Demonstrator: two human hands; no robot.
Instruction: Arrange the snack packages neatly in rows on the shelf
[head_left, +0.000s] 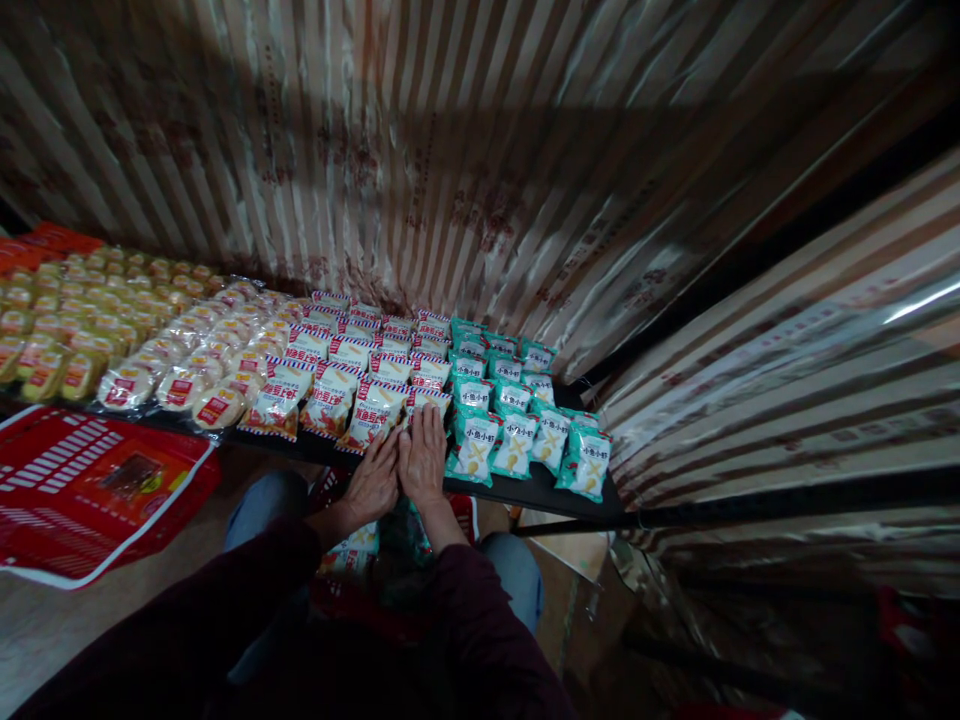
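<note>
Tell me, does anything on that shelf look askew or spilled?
Nothing looks spilled. The front row of green packets is slightly uneven: the rightmost packet sits farther forward than its neighbour.

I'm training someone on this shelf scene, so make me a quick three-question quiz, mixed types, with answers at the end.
1. True or false: the teal plastic snack packets lie to the left of the white plastic snack packets with red lettering.

2. The bare right hand has its fingers over what?
A: a teal packet
B: a white packet
C: a round biscuit pack

3. Fill in the colour: the slotted plastic basket at lower left is ____.

Key: 1, false, they lie to the right; 2, B; 3, red.
</note>
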